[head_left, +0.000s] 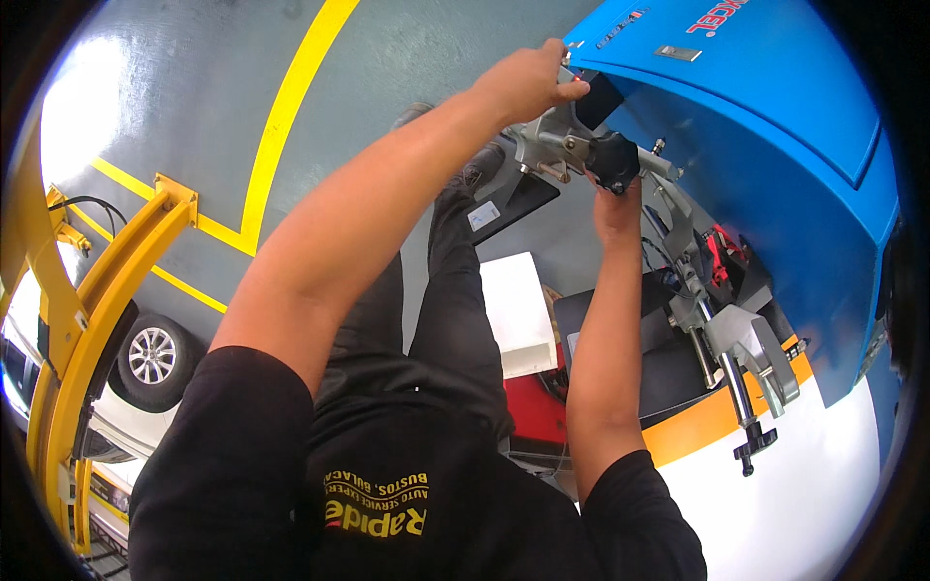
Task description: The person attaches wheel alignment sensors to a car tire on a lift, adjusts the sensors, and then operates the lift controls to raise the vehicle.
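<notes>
A silver metal wheel clamp (550, 140) with a black star-shaped knob (613, 162) is held up beside a blue cabinet (722, 145). My left hand (535, 82) reaches to the clamp's far end, fingers closed on it close to the cabinet's top edge. My right hand (618, 205) is raised under the black knob and closed on the clamp. Most of its fingers are hidden behind the knob and metal parts. A second silver wheel clamp (741, 353), with a long bar and a black handle, hangs at the cabinet's side, right of my right forearm.
A white box (520, 315) and a red case (536, 407) lie between my body and right arm. A dark flat plate (513, 208) is near my shoe. To the left stand a yellow lift frame (107, 281) and a car wheel (153, 358). Yellow lines (281, 116) cross the grey floor.
</notes>
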`<state>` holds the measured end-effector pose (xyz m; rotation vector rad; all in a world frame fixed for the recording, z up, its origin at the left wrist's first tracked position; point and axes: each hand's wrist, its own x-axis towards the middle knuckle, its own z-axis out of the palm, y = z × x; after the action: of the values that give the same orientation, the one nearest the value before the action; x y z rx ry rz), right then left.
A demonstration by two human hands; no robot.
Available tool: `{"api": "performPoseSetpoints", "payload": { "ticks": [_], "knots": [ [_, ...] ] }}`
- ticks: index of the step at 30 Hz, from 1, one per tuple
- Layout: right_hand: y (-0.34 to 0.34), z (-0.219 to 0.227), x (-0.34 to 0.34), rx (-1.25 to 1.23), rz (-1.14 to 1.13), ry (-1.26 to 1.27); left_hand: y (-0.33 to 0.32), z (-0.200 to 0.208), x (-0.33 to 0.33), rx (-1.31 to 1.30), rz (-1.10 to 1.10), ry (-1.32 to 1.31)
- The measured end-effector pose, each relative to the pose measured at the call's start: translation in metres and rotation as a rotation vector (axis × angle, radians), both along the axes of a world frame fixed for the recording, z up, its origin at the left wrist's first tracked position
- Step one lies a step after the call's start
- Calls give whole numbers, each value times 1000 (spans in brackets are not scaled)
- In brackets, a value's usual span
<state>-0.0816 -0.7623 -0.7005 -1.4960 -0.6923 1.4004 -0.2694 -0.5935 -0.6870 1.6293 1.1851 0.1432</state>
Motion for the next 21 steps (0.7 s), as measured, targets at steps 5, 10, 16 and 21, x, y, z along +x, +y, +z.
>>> {"api": "performPoseSetpoints", "payload": {
  "ticks": [5,10,16,21],
  "knots": [
    [-21,-7,16,12,265,-622,-6,9,15,176,-63,21],
    [-17,22,-2,-70,19,-238,-10,15,15,248,-6,-57],
    [-12,19,13,-7,189,-504,4,12,17,195,24,7],
    [-2,41,8,25,134,-362,1,27,17,298,52,-36]
  ]
}}
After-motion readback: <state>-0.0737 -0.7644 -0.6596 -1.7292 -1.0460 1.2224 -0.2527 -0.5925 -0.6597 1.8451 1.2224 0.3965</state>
